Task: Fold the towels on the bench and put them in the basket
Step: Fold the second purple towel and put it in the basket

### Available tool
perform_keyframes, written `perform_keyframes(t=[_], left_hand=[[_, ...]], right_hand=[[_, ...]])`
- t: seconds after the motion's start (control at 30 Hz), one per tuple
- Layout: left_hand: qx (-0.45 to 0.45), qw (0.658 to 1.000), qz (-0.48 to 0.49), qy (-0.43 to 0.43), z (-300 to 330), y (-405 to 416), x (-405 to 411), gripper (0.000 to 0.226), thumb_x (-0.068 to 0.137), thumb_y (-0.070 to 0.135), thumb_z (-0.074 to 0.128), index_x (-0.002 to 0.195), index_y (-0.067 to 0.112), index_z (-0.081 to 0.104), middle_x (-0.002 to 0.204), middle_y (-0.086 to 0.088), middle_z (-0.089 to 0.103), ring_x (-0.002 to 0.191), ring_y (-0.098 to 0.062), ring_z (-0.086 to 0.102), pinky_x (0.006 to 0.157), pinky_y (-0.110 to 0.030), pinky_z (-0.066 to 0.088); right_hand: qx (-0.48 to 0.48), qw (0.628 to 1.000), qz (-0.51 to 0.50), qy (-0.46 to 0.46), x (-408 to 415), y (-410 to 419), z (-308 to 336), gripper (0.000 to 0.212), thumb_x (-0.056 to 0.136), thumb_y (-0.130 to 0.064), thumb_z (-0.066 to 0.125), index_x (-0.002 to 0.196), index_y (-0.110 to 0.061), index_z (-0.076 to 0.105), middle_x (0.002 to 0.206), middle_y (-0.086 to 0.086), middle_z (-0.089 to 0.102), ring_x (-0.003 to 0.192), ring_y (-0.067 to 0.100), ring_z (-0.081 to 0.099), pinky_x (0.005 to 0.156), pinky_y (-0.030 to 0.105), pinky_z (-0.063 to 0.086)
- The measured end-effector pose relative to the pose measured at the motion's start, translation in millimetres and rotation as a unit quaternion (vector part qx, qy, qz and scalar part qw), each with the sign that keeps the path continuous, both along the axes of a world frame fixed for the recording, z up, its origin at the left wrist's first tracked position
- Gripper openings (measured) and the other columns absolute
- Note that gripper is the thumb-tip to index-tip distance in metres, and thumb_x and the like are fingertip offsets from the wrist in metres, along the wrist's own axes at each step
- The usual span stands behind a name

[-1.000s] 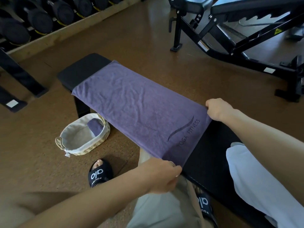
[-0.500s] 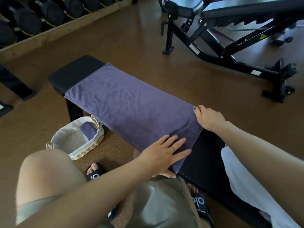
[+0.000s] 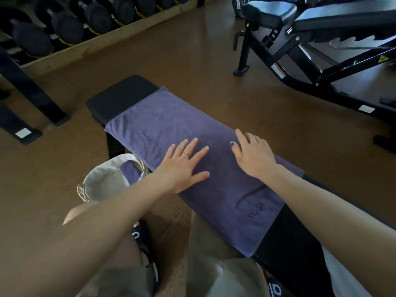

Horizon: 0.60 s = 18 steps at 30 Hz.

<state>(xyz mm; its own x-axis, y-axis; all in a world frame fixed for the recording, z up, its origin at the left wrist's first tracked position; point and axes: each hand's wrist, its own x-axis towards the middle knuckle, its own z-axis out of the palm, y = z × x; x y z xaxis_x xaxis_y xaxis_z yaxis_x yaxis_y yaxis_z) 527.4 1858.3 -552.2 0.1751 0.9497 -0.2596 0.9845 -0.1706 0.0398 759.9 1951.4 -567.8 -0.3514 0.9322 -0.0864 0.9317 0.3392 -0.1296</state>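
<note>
Purple towel (image 3: 182,129) spread flat along black bench (image 3: 120,97), near end with printed logo hanging slightly over front edge. White cloth (image 3: 342,279) at near right on bench, probably another towel; cannot confirm. Left hand (image 3: 182,166) palm-down on towel near its middle, fingers (image 3: 194,144) straight and spread, gripping nothing. Right hand (image 3: 252,153) likewise flat beside it toward back edge, fingers extended, gripping nothing. Both pressing cloth against padding. Basket (image 3: 102,183) on floor just left of bench, below front edge; purple folded piece (image 3: 131,171) inside, against its wall. Beyond: dumbbell rack (image 3: 64,24) far left, incline bench frame (image 3: 310,50) far right.

Step judged: smoothing towel ahead of a fold; no fold made in this towel yet. Next move calls for pinching corners of one short end and carrying it over to the opposite end, edges matched. Slippery padding could let cloth shift.
</note>
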Motion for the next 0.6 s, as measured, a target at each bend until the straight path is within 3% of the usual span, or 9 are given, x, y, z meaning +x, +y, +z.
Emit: perform_keyframes(t=[0.17, 0.43, 0.6], left_hand=[[-0.027, 0.989, 0.143, -0.031, -17, 37, -78, 0.074, 0.096, 0.075, 0.025, 0.16, 0.048, 0.0, 0.17, 0.002, -0.015, 0.157, -0.023, -0.013, 0.126, -0.049, -0.004], [0.079, 0.96, 0.26, -0.069, -38, 71, -175, 0.058, 0.103, 0.062, 0.026, 0.158, 0.047, 0.018, 0.171, -0.003, 0.003, 0.157, -0.029, -0.001, 0.127, -0.046, 0.0], [0.159, 0.943, 0.262, -0.133, -48, 93, -215, 0.048, 0.108, 0.044, 0.037, 0.155, 0.034, 0.039, 0.169, -0.004, 0.018, 0.156, -0.029, 0.01, 0.127, -0.044, 0.007]], right_hand=[[-0.046, 0.999, 0.019, -0.005, -74, 28, -7, 0.063, 0.108, -0.054, 0.016, 0.164, -0.025, 0.01, 0.167, 0.018, 0.017, 0.154, 0.037, 0.017, 0.124, 0.05, 0.015], [-0.028, 0.997, 0.066, -0.004, -169, 103, -10, 0.059, 0.108, -0.052, 0.019, 0.162, -0.027, 0.019, 0.164, 0.016, 0.027, 0.149, 0.036, 0.028, 0.121, 0.05, 0.023], [-0.025, 0.992, 0.119, 0.029, -229, 148, -12, 0.057, 0.109, -0.05, 0.02, 0.162, -0.03, 0.018, 0.169, 0.009, 0.018, 0.155, 0.032, 0.019, 0.125, 0.048, 0.02]])
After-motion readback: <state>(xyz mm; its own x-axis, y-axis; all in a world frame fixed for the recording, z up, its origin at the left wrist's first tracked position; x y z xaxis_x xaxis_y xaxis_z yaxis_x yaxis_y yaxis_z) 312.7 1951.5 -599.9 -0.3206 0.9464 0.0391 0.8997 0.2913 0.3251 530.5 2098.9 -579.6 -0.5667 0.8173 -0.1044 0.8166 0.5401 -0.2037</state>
